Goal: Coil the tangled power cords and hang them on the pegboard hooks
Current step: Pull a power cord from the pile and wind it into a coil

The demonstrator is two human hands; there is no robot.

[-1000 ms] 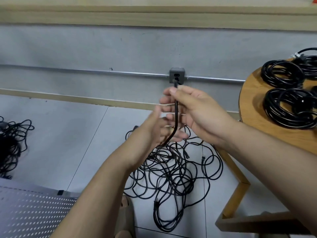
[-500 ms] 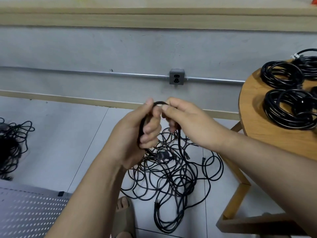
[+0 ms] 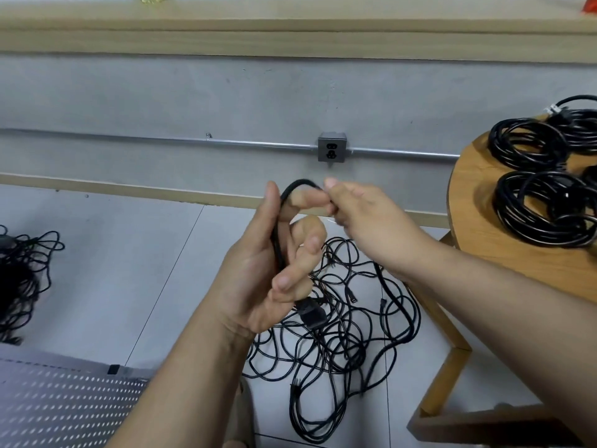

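Left hand (image 3: pixel 258 279) grips the cord (image 3: pixel 277 244) upright, plug (image 3: pixel 311 315) dangling below; right hand (image 3: pixel 365 221) pinches its arch alongside.

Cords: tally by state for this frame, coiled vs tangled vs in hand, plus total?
Coils on table: 3
Tangled heaps on floor: 2
Cord held by left hand and right hand: 1
Total: 6
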